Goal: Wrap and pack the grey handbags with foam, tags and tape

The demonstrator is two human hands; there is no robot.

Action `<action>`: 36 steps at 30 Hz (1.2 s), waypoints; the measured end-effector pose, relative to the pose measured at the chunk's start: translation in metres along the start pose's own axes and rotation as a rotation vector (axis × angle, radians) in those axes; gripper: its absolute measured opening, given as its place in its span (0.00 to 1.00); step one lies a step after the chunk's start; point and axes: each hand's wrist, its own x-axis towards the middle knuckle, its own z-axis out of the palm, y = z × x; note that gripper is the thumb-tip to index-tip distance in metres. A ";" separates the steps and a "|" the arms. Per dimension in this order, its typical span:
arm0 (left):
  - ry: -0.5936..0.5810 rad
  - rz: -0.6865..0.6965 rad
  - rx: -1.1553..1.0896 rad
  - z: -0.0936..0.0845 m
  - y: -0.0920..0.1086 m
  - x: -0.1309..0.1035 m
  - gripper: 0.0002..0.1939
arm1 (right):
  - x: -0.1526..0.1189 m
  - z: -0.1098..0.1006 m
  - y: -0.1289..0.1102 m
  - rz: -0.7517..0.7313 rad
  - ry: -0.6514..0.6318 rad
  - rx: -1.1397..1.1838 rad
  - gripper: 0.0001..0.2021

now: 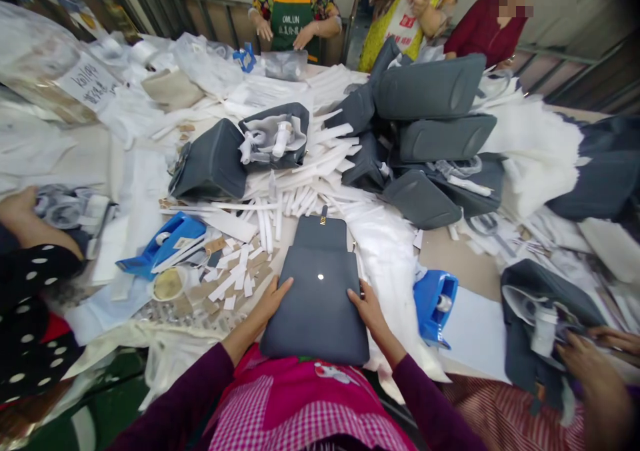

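Note:
A dark blue-grey bag [315, 304] stands in front of me at the table's near edge, against my pink apron [300, 404]. Its flap [320, 234] is folded up and away, with a small tab carrying gold letters at the far end. A round shiny spot shows on the front panel. My left hand [273, 299] grips the bag's left side, thumb on the front. On the opposite side my right hand [369, 304] holds the edge the same way. The fingers behind the bag's sides are partly hidden.
White paper strips [300, 191] and scraps [235, 271] cover much of the table. Several similar bags [430, 88] are piled at the back right. Blue tape dispensers [435, 304] flank me. Co-workers stand opposite; a co-worker's hands [585, 358] handle another bag at right.

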 end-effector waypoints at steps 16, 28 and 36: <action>0.324 0.257 0.526 0.016 0.065 0.055 0.27 | 0.047 0.047 -0.049 -0.296 0.156 -0.540 0.29; 0.407 0.482 0.786 0.034 0.069 0.049 0.18 | 0.061 0.055 -0.023 -0.608 0.104 -0.978 0.25; -0.063 0.913 0.867 0.049 0.060 0.040 0.29 | 0.073 0.056 -0.011 -0.540 -0.061 -0.932 0.22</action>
